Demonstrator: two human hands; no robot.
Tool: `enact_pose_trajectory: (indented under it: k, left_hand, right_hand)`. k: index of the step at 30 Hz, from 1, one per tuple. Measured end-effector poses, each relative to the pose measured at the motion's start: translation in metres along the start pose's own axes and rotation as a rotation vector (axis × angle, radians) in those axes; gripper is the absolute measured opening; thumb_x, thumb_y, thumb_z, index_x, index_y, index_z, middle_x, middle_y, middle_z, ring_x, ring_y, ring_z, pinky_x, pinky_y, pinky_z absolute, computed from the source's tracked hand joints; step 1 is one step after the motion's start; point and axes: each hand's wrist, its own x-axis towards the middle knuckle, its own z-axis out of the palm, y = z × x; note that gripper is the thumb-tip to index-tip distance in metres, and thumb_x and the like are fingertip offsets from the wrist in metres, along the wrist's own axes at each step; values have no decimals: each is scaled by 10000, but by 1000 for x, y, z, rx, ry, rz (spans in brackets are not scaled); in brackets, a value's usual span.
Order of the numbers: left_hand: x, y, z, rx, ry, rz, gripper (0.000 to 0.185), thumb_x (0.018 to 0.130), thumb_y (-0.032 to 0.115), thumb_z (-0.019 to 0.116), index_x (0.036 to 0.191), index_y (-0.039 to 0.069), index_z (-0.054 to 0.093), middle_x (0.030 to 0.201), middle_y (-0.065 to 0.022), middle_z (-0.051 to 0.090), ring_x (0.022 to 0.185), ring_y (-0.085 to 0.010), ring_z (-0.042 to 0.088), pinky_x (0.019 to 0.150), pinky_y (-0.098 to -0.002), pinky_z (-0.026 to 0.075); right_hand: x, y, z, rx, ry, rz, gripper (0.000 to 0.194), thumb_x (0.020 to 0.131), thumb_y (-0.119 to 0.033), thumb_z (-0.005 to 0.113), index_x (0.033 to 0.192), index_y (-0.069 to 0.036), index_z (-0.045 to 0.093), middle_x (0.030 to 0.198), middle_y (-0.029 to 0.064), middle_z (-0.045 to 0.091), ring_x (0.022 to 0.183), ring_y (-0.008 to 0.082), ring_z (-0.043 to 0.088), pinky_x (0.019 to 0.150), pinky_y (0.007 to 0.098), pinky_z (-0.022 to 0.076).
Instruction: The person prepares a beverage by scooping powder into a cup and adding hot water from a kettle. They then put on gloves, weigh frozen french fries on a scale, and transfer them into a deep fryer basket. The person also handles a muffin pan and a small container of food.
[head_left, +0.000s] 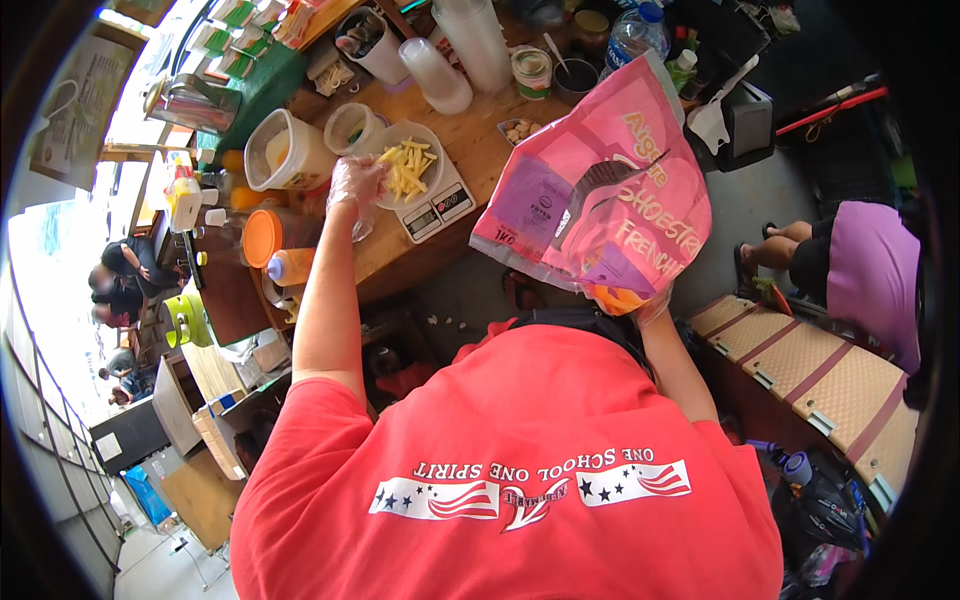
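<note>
My left hand (355, 184), in a clear plastic glove, is at the left edge of a clear plastic bowl (397, 133). Pale French fries (409, 169) lie in the bowl, close by my fingertips. Whether those fingers pinch anything is hard to tell. Beneath the bowl is a white digital kitchen scale (435, 215) with a lit display. My right hand (656, 306), also gloved, grips the lower end of a large pink plastic French fry bag (600, 172). The bag is tilted beside the table, and most of my right fingers are hidden behind it.
Plastic tubs (289, 154), stacked clear cups (476, 45) and a water bottle (637, 34) crowd the wooden table (465, 135). An orange-lidded jar (262, 238) stands near my left forearm. A woven-topped chest (810, 375) is at right, with another person (870, 277) beyond.
</note>
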Motion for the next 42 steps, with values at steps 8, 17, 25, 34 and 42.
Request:
enact_pose_trajectory:
  k: [8, 17, 25, 34, 42]
  left_hand:
    - [-10, -9, 0, -102, 66, 24, 186, 950, 113, 647, 1027, -27, 743, 771, -42, 672, 572, -114, 602, 530, -282, 516]
    - [-19, 0, -8, -174, 110, -20, 229, 952, 130, 639, 1100, -17, 734, 823, -56, 702, 604, -122, 634, 565, -281, 553]
    - [-24, 2, -19, -441, 39, -75, 275, 945, 114, 675, 1174, -37, 691, 886, -87, 734, 658, -129, 652, 599, -262, 555]
    - [-117, 102, -58, -729, -183, 176, 239, 947, 121, 675, 1141, -14, 713, 910, -86, 749, 638, -85, 630, 574, -207, 502]
    - [-198, 219, 29, 256, -376, 547, 245, 966, 184, 607, 1034, 15, 770, 787, -132, 719, 578, -231, 647, 567, -336, 534]
  right_hand:
    - [5, -7, 0, -34, -1, 22, 760, 1032, -623, 402, 1582, -100, 349, 1584, 164, 439, 1438, 382, 450, 1185, 579, 380]
    - [8, -10, 2, -53, 2, 43, 760, 1032, -620, 397, 1581, -98, 349, 1582, 164, 441, 1437, 383, 451, 1185, 578, 381]
    - [11, -8, 5, -59, 3, 61, 759, 1032, -618, 392, 1580, -95, 349, 1580, 164, 442, 1436, 383, 452, 1184, 577, 383]
    - [19, -3, 12, -51, -15, 81, 759, 1031, -616, 386, 1580, -93, 348, 1578, 164, 444, 1435, 384, 453, 1183, 576, 384]
    - [36, 4, 31, -51, -91, 119, 758, 1031, -613, 381, 1579, -90, 348, 1577, 164, 446, 1434, 385, 454, 1182, 575, 385]
